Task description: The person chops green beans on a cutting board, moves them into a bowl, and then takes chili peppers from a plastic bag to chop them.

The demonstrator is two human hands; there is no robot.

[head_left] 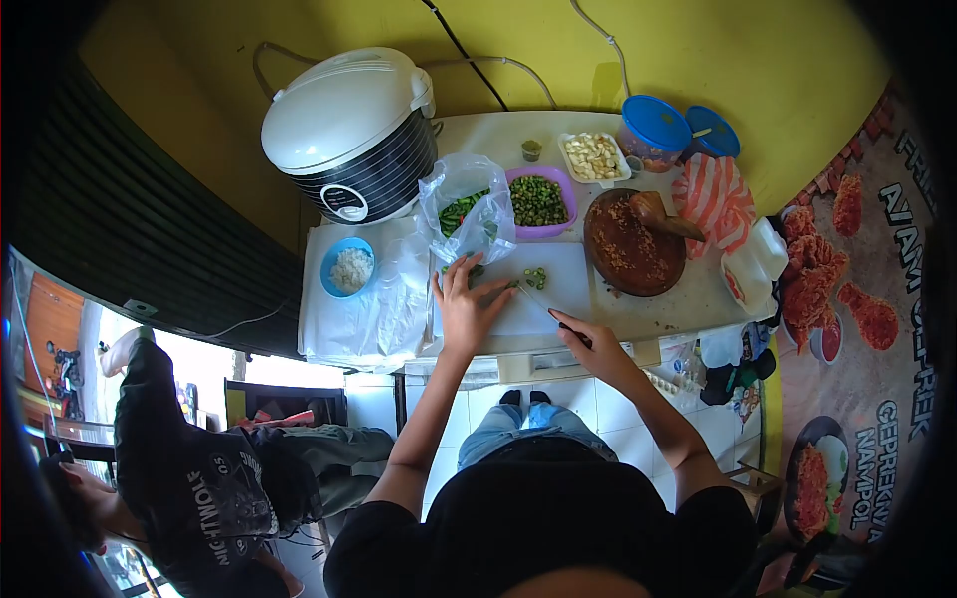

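My left hand [464,304] presses down on a green chili [477,271] lying on the white cutting board [558,299], fingers spread over it. My right hand [588,344] grips a knife [543,304] by its dark handle, the blade angled toward the left hand's fingertips. A small pile of cut green pieces [535,277] sits on the board just beyond the blade. Behind the board, a clear plastic bag [467,204] holds whole green chilies, and a purple tray [539,200] is filled with chopped green pieces.
A white rice cooker [349,130] stands at the back left, a blue bowl of rice [348,266] in front of it. A brown mortar with pestle [634,244], a white tray of garlic [593,155], blue-lidded tubs [653,130] lie right. Another person [199,468] sits at lower left.
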